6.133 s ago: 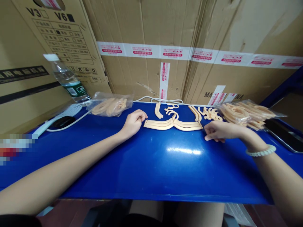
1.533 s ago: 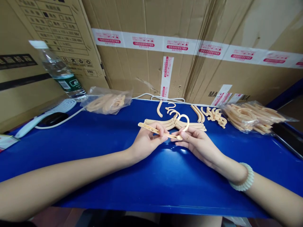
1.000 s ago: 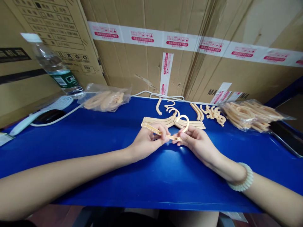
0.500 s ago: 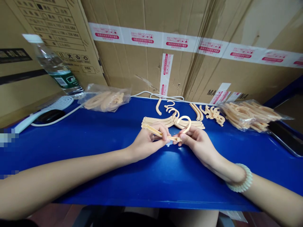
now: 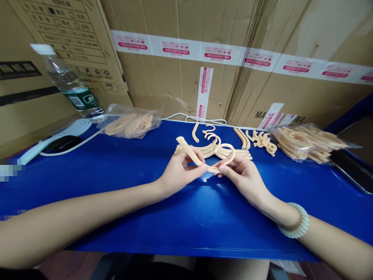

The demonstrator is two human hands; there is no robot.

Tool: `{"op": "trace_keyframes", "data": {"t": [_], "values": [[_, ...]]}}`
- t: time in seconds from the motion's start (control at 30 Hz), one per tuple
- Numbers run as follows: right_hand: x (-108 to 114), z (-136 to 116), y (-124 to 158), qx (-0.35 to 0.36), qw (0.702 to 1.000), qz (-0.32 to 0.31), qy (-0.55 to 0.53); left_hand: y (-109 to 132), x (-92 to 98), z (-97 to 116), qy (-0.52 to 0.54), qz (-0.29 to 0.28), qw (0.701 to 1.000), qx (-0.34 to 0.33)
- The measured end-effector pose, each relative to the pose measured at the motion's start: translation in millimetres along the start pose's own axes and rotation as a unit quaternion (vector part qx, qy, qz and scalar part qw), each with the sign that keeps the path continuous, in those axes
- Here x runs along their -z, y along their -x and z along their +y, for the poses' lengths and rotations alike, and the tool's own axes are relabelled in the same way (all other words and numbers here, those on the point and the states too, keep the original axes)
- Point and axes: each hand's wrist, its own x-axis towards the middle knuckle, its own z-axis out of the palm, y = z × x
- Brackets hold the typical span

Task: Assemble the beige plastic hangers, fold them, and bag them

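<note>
Between the fingers of my left hand (image 5: 182, 169) is a beige curved hanger arm (image 5: 189, 149), its free end tilted up to the left. My right hand (image 5: 240, 171) pinches a beige hanger hook (image 5: 231, 149) near its base, its loop standing above the fingers. Both pieces meet between my fingertips; whether they are joined I cannot tell. Just behind my hands, several assembled hangers (image 5: 239, 153) lie on the blue table (image 5: 204, 217), partly hidden by the hands and the hook.
Loose hanger arms (image 5: 241, 138) and small hooks (image 5: 264, 140) lie farther back. Bagged parts stand at left (image 5: 128, 123) and right (image 5: 305, 140). A water bottle (image 5: 77, 93), white cable (image 5: 177, 115), black mouse-like object (image 5: 64, 143) and phone (image 5: 354, 169) are around. Cardboard boxes (image 5: 175, 77) wall the back.
The hanger arm has turned in my left fingers, its free end now raised higher. The hook has tipped slightly to the left. Both hands stay nearly in place.
</note>
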Motion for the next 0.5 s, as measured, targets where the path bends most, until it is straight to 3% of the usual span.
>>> {"op": "trace_keyframes", "data": {"t": [0.17, 0.37, 0.5], "values": [[-2.1, -2.4, -1.1, 0.006, 1.000, -0.011, -0.008, -2.5, -0.5, -3.5, 0.042, 0.018, 0.998, 0.043], [-3.9, 2.3, -2.5, -0.008, 0.998, -0.053, -0.046, 0.0, -4.0, -5.1, 0.045, -0.069, 0.995, 0.061], [-5.5, 4.3, -2.1, -0.013, 0.997, -0.055, -0.056, -0.7, -4.3, -4.3, 0.049, -0.095, 0.991, 0.081]]}}
